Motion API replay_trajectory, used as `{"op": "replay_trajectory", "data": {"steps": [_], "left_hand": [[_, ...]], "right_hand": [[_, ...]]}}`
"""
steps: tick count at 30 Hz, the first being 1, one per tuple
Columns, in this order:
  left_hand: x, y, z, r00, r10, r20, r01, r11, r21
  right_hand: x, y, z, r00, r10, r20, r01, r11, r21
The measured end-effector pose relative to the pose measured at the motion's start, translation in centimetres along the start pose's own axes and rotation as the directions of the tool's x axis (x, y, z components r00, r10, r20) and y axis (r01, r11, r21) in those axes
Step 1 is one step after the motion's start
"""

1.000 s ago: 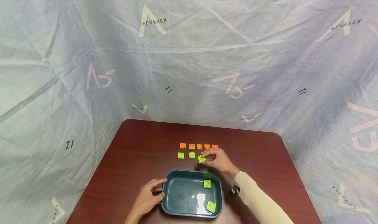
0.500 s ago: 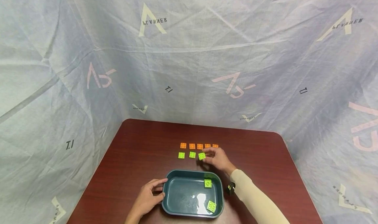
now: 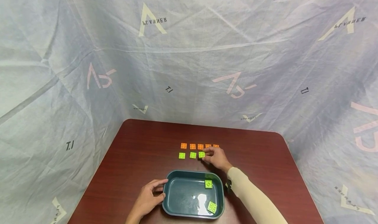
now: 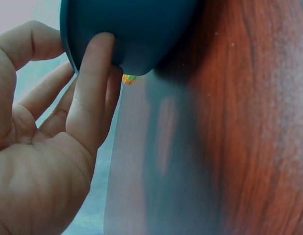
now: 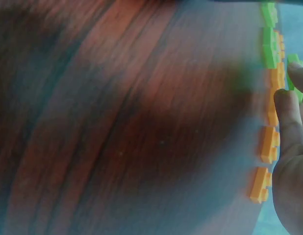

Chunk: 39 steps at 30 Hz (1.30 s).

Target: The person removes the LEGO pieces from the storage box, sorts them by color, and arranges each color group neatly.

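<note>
A green toy building brick [image 3: 201, 155], studs up, is pinched between the thumb and fingers of my right hand [image 3: 218, 157]. In the right wrist view that hand [image 5: 293, 127] holds the green brick [image 5: 291, 73] above the table, beyond the orange bricks. To its left lie two more green bricks, one in the middle [image 3: 193, 155] and one at the end [image 3: 181, 155]. My left hand [image 3: 147, 196] touches the left side of a dark teal tray [image 3: 166, 204]; in the left wrist view its extended fingers [image 4: 95, 73] rest against the outer wall [image 4: 137, 44].
Behind the green bricks runs a row of several orange bricks [image 3: 192, 146], its right end partly covered by my hand. Inside the tray are two green bricks, one at the back [image 3: 208, 184] and one at the front [image 3: 212, 207]. Fabric walls surround the reddish-brown table [image 3: 141, 142].
My right hand has moved slightly back, and the green brick has turned straighter, in line with the other two green ones. The left hand and tray keep their places.
</note>
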State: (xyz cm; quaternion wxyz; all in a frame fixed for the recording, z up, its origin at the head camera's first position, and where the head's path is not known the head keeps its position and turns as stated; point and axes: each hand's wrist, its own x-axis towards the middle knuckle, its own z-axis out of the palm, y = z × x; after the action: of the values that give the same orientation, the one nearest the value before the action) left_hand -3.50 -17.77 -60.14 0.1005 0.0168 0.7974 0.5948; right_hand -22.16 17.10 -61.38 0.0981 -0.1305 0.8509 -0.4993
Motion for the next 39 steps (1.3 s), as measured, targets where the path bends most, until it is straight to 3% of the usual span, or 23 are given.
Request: {"op": "replay_trajectory", "data": {"steps": [9, 25, 39], "left_hand": [[-0.1, -0.1, -0.1, 1.000, 0.008, 0.007, -0.008, 1.000, 0.000], [0.0, 0.0, 0.0, 1.000, -0.002, -0.006, 0.001, 0.998, -0.068], [-0.2, 0.2, 0.1, 1.000, -0.003, -0.002, 0.003, 0.997, -0.078]], "right_hand": [[0.6, 0.6, 0.6, 0.999, 0.001, -0.041, -0.004, 0.996, -0.095], [1.0, 1.6, 1.3, 0.997, -0.036, -0.065, 0.031, 0.996, -0.085], [0.8, 1.2, 0.8, 0.998, 0.001, -0.061, -0.004, 0.999, -0.043]]}}
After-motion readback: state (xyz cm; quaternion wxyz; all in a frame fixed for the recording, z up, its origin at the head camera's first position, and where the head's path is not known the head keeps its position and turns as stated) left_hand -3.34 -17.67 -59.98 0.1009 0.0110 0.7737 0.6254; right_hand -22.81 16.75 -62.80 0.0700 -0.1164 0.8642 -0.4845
